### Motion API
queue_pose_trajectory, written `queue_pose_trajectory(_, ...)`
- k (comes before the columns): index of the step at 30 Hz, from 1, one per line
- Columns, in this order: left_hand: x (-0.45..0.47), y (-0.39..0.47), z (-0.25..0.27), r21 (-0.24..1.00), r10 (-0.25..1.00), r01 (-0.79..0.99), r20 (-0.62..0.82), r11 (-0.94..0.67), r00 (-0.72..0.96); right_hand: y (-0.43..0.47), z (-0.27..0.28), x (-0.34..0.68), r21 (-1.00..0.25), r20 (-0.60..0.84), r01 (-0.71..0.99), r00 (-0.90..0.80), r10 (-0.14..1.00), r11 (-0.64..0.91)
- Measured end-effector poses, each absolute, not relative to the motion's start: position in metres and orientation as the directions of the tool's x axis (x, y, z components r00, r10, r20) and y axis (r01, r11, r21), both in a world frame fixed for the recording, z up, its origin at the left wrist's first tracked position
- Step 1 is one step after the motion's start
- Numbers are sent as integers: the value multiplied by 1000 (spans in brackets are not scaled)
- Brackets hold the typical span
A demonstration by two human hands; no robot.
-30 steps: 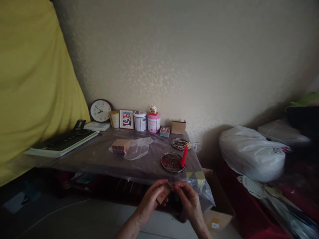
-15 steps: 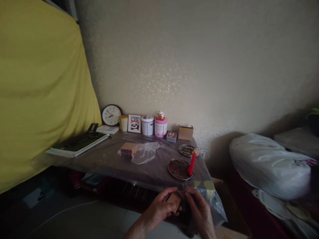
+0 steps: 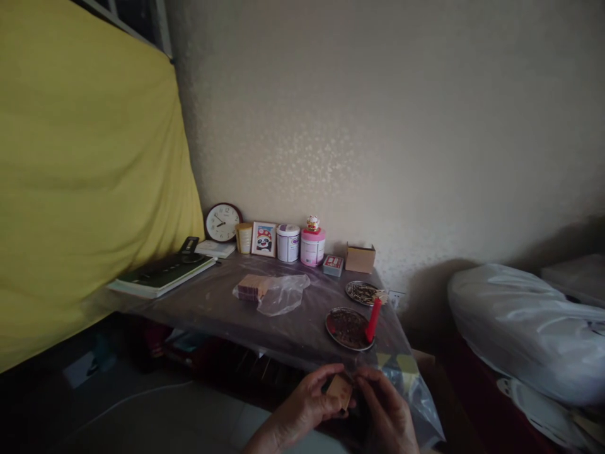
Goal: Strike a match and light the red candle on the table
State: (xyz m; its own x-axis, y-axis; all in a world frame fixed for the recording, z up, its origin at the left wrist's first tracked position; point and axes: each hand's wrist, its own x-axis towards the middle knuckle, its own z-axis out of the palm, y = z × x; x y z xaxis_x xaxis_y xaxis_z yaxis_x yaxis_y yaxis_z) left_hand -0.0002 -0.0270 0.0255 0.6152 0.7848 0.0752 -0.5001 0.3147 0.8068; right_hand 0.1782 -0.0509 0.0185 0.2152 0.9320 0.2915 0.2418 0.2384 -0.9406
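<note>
Low in the head view, just in front of the tabletop's (image 3: 222, 302) near edge, the left hand (image 3: 307, 403) and the right hand (image 3: 385, 410) meet around a small tan box (image 3: 339, 389). Fingers of the left hand are curled around the box from its left side and grip it, thumb toward the top; the right hand's fingers are bent in against the box's right side and touch it, though the dim light hides whether they pinch anything. On the tabletop just beyond the hands stands a round metal plate (image 3: 347, 328) with dark bits in it, and a red candle (image 3: 373, 320) rises upright from its right rim. A second, smaller plate (image 3: 362, 292) lies behind it. Nearer the middle, a stack of tan boxes (image 3: 253, 287) sits half inside a clear plastic bag (image 3: 283, 293). Along the wall stand a round clock (image 3: 223, 222), a framed panda picture (image 3: 264, 239), a white tin (image 3: 288, 243), a pink tin (image 3: 312, 247) with a small figurine (image 3: 312, 222) on top, and a cardboard box (image 3: 360, 257). A yellow curtain (image 3: 85, 189) hangs to the left.
</note>
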Motion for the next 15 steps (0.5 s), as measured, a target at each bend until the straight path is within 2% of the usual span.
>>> queue_pose_trajectory(9, 3, -26, 23, 810, 817, -514, 76, 284, 572, -52, 22, 174, -958, 269, 164, 215, 939, 237)
queue_pose_trajectory(15, 6, -22, 20, 823, 863, -530, 104, 204, 495, -50, 23, 175, -976, 219, 59, 332, 918, 211)
